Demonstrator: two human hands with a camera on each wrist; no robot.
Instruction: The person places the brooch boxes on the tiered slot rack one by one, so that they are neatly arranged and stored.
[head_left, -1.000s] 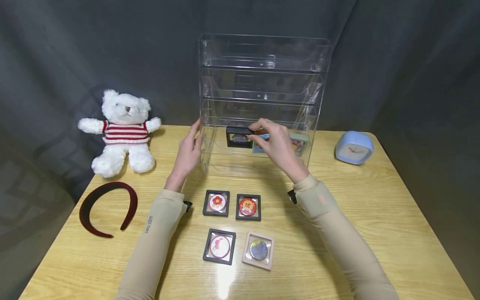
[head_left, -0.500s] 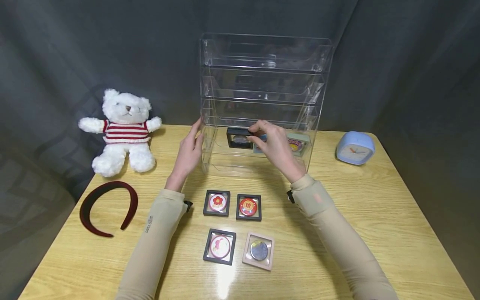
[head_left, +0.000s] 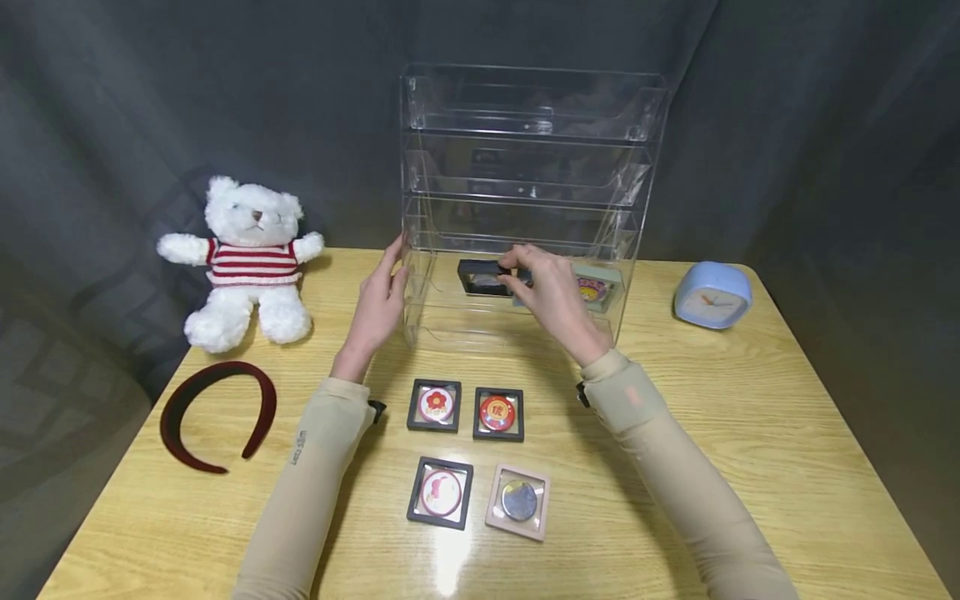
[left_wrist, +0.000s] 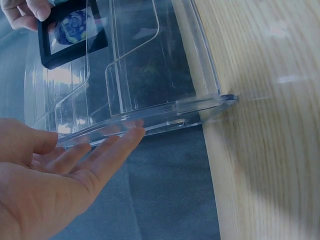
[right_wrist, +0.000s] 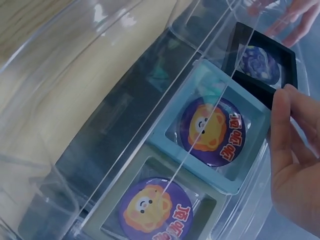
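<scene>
head view: the black badge frame [head_left: 483, 278] pinched in my right hand [head_left: 555, 296] has tipped slightly inside the clear rack [head_left: 532, 135], seemingly settling beside the light-blue badge frame [right_wrist: 212, 131]. my left hand [head_left: 378, 304], fingers extended, touches the rack's side.

Bright tabletop, dim surround, and a cooler cast in both wrist views.
In the head view, light apparently from above leaves a white glare on the near edge of the wooden table [head_left: 750, 467], while the grey curtain [head_left: 172, 92] falls away into gloom; soft shadows lie along the inner sides of the left sleeve [head_left: 288, 508] and right sleeve [head_left: 693, 500]. Small highlights fleck the clear shelf [head_left: 525, 205]. The left wrist view is bluish, with white reflections on the plastic; the right wrist view looks hazy, its lower-left corner soft.
</scene>
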